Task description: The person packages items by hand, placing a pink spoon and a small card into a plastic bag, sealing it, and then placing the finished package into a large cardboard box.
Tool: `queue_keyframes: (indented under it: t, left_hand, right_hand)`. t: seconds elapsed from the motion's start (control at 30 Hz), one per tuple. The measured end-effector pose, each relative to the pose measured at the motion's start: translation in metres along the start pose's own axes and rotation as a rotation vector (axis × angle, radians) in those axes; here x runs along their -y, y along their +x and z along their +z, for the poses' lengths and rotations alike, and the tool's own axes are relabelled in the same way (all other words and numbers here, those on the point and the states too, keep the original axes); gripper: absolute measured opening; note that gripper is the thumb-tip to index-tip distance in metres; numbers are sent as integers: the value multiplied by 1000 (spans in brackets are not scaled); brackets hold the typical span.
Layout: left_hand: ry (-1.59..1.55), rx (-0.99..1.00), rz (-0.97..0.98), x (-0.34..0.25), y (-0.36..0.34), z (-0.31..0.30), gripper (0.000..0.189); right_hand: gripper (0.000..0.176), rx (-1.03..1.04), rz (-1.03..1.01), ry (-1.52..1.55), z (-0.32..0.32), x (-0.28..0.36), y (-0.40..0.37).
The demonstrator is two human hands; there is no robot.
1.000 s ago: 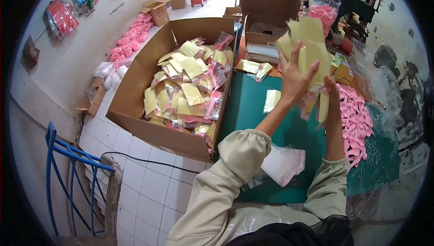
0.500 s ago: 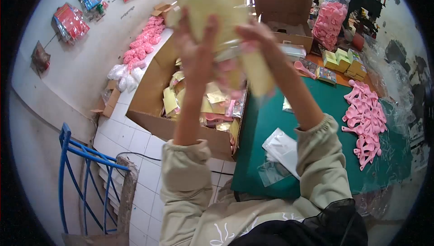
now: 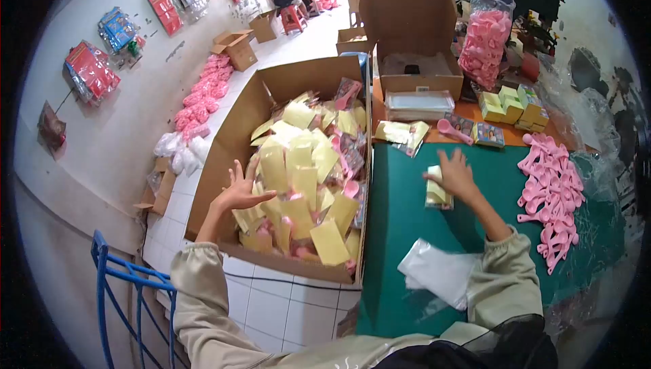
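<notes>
My left hand [image 3: 239, 189] hangs over the near left wall of a large cardboard box [image 3: 271, 258], fingers spread and nothing in it. Inside the box lies a heap of clear packets with pale yellow cards [image 3: 298, 166], some showing pink spoons. Over the green table, my right hand [image 3: 456, 174] has its fingers apart above a small clear packet with a yellow card [image 3: 439, 199]. Whether a fingertip touches that packet is hard to make out. Nearer me is a stack of clear plastic bags [image 3: 437, 271], partly under my right sleeve.
Pink spoons [image 3: 549, 193] are piled on the right of the green table [image 3: 393, 213]. Small yellow boxes [image 3: 508, 106], a single spoon [image 3: 453, 132] and a bag of pink spoons [image 3: 487, 44] stand behind. A blue metal rail [image 3: 135, 274] is at left. Someone sits far back.
Both hands were raised with a bundle of yellow-card packets above the box. The bundle has been let go, and the heap is fuller. The hands have parted, the right one now over the table.
</notes>
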State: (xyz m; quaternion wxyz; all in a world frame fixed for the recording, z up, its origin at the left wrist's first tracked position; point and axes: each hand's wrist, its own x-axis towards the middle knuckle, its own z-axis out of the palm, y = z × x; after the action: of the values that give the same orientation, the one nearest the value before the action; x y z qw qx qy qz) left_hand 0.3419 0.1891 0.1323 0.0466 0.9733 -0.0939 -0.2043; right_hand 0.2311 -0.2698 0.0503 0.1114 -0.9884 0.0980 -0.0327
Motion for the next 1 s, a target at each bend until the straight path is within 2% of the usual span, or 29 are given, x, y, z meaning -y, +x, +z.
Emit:
queue_keyframes:
  t: [0.03,0.1,0.13,0.17,0.23,0.27,0.3,0.37,0.43,0.47,0.57,0.6,0.7,0.73,0.77,0.83,0.9,0.93,0.97,1.0]
  left_hand:
    - [25,-27,76,8,32,9,120]
    - [82,-83,222,18,90,25,124]
    - [-71,-41,308,0,98,23,126]
    - [-258,-60,417,-4,121,36,126]
    - [-102,-34,274,-40,134,31,122]
    - [-100,-37,275,-43,142,30,121]
    - [-103,-41,275,-46,152,29,120]
    - [-94,-54,298,-45,171,31,119]
    - [-70,-89,351,-46,188,22,119]
    - [-83,-58,308,-44,195,20,122]
    - [-45,-12,228,-52,200,-6,124]
    - [-25,-40,194,-59,204,-18,123]
    - [32,-120,96,-90,219,-53,121]
    - [57,-145,60,-100,224,-62,120]
    - [84,-168,25,-109,228,-67,119]
    - [80,-298,201,-134,243,-62,109]
    - [107,-221,180,-148,252,-45,103]
    - [251,-313,282,-117,321,-3,103]
    - [227,-256,183,-133,278,-7,105]
    - [163,-311,116,-130,282,0,102]
  right_hand:
    - [86,43,38,-67,15,-12,-2]
    - [86,3,-63,302,40,-39,2]
    - [86,13,-46,396,26,-37,6]
    - [85,-69,-109,471,19,-42,16]
    - [81,-230,-235,626,9,-62,44]
    - [68,-289,-249,424,10,-82,65]
    - [53,-154,-119,391,-6,-89,80]
    - [45,-351,-179,125,0,-111,106]
    - [44,-404,-182,-63,1,-119,114]
    - [44,-424,-186,-154,5,-121,116]
    - [48,19,33,-62,-9,-99,112]
    - [48,12,9,-64,-15,-91,107]
    - [44,-106,-295,79,-37,-69,100]
    - [44,-20,-416,190,-43,-62,106]
    - [45,91,-449,226,-44,-47,113]
    - [46,311,-508,296,-44,-22,122]
    - [58,153,-729,226,14,-34,151]
    - [65,140,-699,182,23,-31,153]
    - [72,127,-670,138,31,-23,155]
    - [79,115,-642,96,32,-14,155]
